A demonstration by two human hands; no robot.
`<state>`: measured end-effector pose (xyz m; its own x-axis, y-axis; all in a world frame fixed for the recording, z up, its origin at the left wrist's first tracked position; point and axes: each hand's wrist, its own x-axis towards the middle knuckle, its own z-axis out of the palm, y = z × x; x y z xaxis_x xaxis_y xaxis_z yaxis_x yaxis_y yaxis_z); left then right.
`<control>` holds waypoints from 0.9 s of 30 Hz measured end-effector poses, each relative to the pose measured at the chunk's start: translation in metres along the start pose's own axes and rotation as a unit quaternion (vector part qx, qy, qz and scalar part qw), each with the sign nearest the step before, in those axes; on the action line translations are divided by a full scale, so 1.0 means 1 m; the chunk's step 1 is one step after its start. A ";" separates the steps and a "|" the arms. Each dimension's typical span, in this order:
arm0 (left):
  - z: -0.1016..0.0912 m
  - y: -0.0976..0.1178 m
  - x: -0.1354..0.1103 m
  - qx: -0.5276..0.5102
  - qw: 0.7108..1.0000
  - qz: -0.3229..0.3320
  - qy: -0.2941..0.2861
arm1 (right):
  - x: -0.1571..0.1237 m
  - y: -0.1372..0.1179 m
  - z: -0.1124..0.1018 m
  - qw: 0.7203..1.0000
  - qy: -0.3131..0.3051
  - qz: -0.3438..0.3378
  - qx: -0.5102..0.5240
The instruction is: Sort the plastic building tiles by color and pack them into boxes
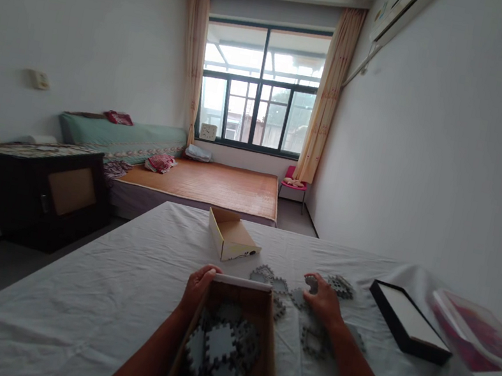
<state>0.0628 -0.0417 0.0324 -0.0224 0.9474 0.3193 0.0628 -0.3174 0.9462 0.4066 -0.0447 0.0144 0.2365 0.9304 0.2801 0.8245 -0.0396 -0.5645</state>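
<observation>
A brown cardboard box [269, 347] full of grey jigsaw pieces [219, 354] sits on the white cloth right in front of me. My left hand [199, 286] grips the box's far left corner, fingers curled over the rim. My right hand [323, 298] rests on the cloth to the right of the box, fingers bent down onto a grey puzzle piece [310, 283]. Several loose grey pieces [282, 287] lie scattered around that hand.
An open box lid [232, 237] lies further back on the table [92, 289]. A black-framed panel [407, 319] and a clear plastic case [482, 336] lie at the right. Beyond the table stand a bed [203, 186], a dark cabinet [37, 189] and a small red chair [294, 186].
</observation>
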 end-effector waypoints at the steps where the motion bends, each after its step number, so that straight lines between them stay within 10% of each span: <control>1: 0.000 0.000 0.000 -0.001 1.000 0.002 0.000 | 0.001 0.000 -0.003 1.000 0.015 0.002 0.024; 9: 0.000 -0.005 -0.001 -0.024 1.000 -0.001 -0.012 | -0.032 -0.104 -0.050 0.919 -0.063 -0.112 0.374; 16: 0.001 -0.004 -0.001 -0.044 0.998 -0.025 -0.025 | -0.088 -0.186 -0.043 0.887 -0.238 -0.313 0.243; 22: 0.000 -0.002 -0.001 -0.010 1.000 -0.007 -0.005 | -0.009 -0.082 -0.028 0.982 0.085 -0.144 0.087; 27: 0.000 -0.003 0.000 -0.011 1.000 -0.009 -0.004 | 0.023 0.050 -0.018 0.979 0.090 0.073 -0.166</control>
<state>0.0627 -0.0410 0.0297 -0.0152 0.9531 0.3023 0.0410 -0.3015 0.9526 0.4628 -0.0322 0.0061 0.4264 0.8275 0.3653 0.8898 -0.3109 -0.3341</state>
